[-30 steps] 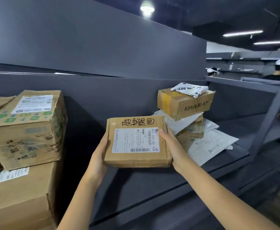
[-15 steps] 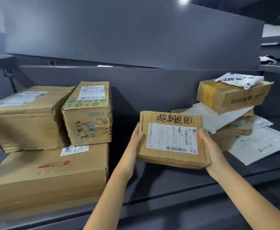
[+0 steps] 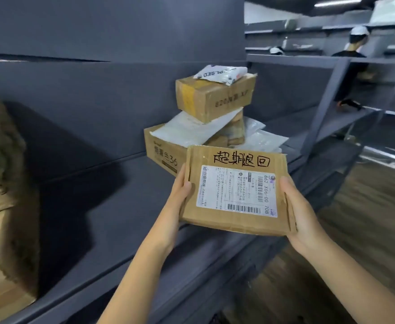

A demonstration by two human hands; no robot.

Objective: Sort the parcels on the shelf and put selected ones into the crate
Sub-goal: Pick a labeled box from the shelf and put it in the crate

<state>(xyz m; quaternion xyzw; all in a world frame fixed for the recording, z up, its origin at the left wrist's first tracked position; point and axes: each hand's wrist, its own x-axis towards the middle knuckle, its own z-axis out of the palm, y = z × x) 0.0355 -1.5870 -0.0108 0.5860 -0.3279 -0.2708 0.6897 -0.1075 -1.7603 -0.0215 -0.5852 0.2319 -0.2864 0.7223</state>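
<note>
A flat brown parcel (image 3: 236, 190) with a white shipping label and black handwriting along its top is held up in front of the dark grey shelf (image 3: 112, 202). My left hand (image 3: 177, 197) grips its left edge with the thumb on the front. My right hand (image 3: 301, 213) grips its right edge the same way. Behind it on the shelf stands a pile of parcels: a brown box marked 36 (image 3: 161, 153), white mailer bags (image 3: 192, 129), and a smaller brown box (image 3: 215, 97) with a white bag (image 3: 222, 72) on top. No crate is in view.
Large cardboard boxes (image 3: 2, 206) are stacked at the left end of the shelf. More grey shelving (image 3: 332, 106) runs to the right, with a person in a white cap (image 3: 357, 36) behind it. Wooden floor (image 3: 367, 218) shows at the lower right.
The view has swung right, so the left boxes slid to the frame edge. Both hands have drawn the flat parcel nearer and to the right, off the shelf front.
</note>
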